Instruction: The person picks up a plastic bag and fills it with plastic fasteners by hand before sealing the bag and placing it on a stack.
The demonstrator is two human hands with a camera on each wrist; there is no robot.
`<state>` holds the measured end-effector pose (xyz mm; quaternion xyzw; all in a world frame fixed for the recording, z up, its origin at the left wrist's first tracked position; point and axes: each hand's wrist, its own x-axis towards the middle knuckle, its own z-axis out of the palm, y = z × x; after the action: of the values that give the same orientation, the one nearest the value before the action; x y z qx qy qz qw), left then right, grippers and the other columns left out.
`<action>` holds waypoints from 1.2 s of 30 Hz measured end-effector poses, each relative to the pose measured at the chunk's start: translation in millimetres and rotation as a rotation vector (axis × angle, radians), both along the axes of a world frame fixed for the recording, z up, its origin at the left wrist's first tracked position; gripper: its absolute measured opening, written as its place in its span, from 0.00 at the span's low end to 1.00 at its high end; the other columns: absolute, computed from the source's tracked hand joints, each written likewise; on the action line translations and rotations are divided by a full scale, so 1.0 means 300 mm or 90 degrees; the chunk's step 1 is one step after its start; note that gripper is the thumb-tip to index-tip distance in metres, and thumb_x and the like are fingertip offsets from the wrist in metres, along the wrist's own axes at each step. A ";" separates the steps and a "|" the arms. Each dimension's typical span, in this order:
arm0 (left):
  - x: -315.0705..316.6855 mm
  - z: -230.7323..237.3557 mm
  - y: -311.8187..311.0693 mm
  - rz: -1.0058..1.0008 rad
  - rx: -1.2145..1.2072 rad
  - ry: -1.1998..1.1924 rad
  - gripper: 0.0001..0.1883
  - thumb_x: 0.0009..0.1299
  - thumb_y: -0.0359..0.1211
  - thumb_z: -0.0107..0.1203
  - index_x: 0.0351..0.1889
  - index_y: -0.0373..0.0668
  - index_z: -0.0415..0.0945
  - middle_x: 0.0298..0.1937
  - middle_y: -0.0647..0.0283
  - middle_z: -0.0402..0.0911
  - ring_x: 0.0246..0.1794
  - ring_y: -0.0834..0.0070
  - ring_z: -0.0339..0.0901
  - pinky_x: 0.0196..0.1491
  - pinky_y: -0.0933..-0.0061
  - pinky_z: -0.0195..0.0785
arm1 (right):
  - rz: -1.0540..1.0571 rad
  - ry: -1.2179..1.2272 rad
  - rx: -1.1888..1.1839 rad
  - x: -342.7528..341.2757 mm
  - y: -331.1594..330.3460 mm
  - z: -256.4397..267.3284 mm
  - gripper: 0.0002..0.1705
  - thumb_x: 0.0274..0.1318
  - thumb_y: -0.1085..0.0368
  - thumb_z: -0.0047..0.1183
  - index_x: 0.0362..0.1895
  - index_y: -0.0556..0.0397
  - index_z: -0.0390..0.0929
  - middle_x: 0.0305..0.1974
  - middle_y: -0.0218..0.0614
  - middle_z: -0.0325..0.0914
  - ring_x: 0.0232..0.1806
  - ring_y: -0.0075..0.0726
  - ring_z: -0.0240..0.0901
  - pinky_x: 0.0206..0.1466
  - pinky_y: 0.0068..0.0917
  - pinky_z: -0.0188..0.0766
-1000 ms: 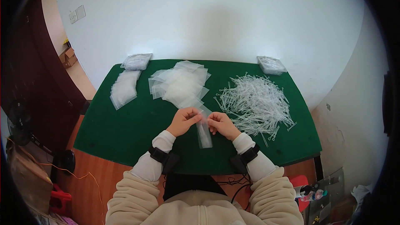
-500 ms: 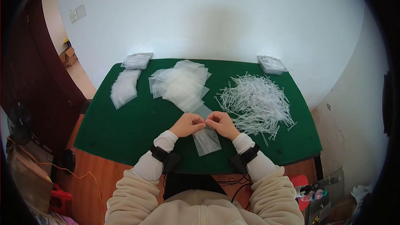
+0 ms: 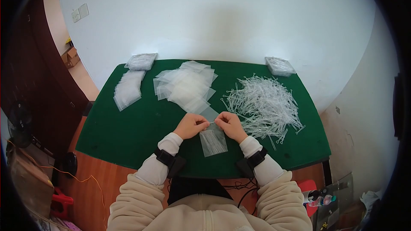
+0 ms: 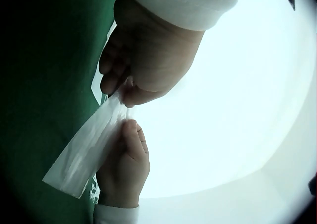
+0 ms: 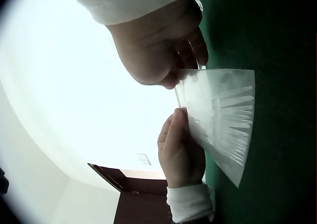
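Note:
A small clear plastic bag (image 3: 213,144) hangs from both hands over the near middle of the table, its flat body turned toward me. Several thin clear sticks lie side by side inside it, showing well in the right wrist view through the bag (image 5: 223,117). My left hand (image 3: 191,125) pinches the bag's top edge at the left corner between thumb and forefinger. At the right corner, my right hand (image 3: 231,127) pinches the same edge. In the left wrist view the bag (image 4: 86,152) slants down from the fingertips, which are a short gap apart.
A heap of loose clear plastic sticks with looped ends (image 3: 267,107) lies on the right of the green table (image 3: 150,132). Beyond my hands is a pile of clear bags (image 3: 184,85); a fanned row of bags (image 3: 128,90) lies left. Clear packs (image 3: 142,62) sit at both back corners.
The bag has turned from narrow and edge-on to spread flat facing me. My fingertips met at its top edge half a second ago and have since drawn slightly apart.

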<state>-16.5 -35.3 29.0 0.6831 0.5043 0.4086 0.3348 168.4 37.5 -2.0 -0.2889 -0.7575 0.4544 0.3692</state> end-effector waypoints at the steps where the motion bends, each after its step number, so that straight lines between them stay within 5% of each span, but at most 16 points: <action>1: -0.005 0.004 0.001 0.009 0.001 0.000 0.10 0.62 0.32 0.54 0.27 0.33 0.77 0.19 0.66 0.76 0.20 0.84 0.70 0.26 0.81 0.64 | -0.019 0.012 0.007 0.001 0.004 -0.001 0.06 0.52 0.67 0.52 0.26 0.56 0.72 0.19 0.23 0.68 0.20 0.14 0.62 0.23 0.15 0.59; 8: -0.032 -0.016 0.015 0.025 -0.013 -0.037 0.10 0.61 0.33 0.54 0.27 0.33 0.77 0.19 0.66 0.76 0.20 0.83 0.71 0.26 0.80 0.64 | -0.077 0.046 0.037 0.010 0.019 -0.008 0.07 0.50 0.67 0.53 0.25 0.57 0.72 0.20 0.24 0.69 0.20 0.15 0.62 0.24 0.16 0.60; 12: -0.034 -0.020 0.013 0.034 0.059 0.073 0.09 0.60 0.33 0.55 0.27 0.35 0.77 0.20 0.63 0.77 0.19 0.78 0.72 0.26 0.78 0.65 | -0.081 -0.026 0.165 0.014 -0.002 0.012 0.06 0.47 0.67 0.54 0.25 0.57 0.73 0.21 0.27 0.70 0.22 0.22 0.65 0.26 0.21 0.62; 15: -0.027 -0.033 0.018 -0.005 0.170 0.186 0.08 0.58 0.34 0.55 0.27 0.39 0.78 0.21 0.59 0.77 0.19 0.70 0.73 0.26 0.74 0.65 | 0.003 -0.071 0.304 0.007 -0.028 0.043 0.05 0.43 0.67 0.55 0.25 0.54 0.76 0.26 0.39 0.73 0.31 0.43 0.70 0.35 0.32 0.67; 19: -0.017 -0.037 0.022 -0.046 0.194 0.183 0.08 0.57 0.35 0.56 0.26 0.40 0.78 0.23 0.58 0.76 0.21 0.65 0.73 0.26 0.72 0.65 | 0.057 -0.112 0.335 0.009 -0.043 0.063 0.04 0.42 0.67 0.55 0.23 0.53 0.76 0.26 0.38 0.73 0.33 0.46 0.69 0.35 0.35 0.66; 28: -0.016 -0.024 0.012 -0.059 0.176 0.164 0.08 0.59 0.34 0.56 0.27 0.38 0.78 0.22 0.60 0.77 0.20 0.71 0.73 0.26 0.74 0.65 | 0.076 -0.089 0.307 0.013 -0.038 0.064 0.05 0.43 0.66 0.56 0.23 0.54 0.76 0.25 0.38 0.73 0.30 0.44 0.70 0.33 0.33 0.66; 36: -0.026 0.022 -0.003 -0.083 -0.013 -0.010 0.09 0.63 0.31 0.54 0.29 0.33 0.77 0.22 0.66 0.76 0.23 0.83 0.71 0.29 0.81 0.65 | 0.093 -0.035 0.059 0.033 -0.017 0.070 0.07 0.47 0.66 0.54 0.26 0.58 0.76 0.25 0.33 0.74 0.29 0.26 0.70 0.34 0.22 0.66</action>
<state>-24.2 -36.3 35.4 0.7077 0.4602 0.3863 0.3717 178.5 32.4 19.1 -0.2280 -0.8065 0.4368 0.3267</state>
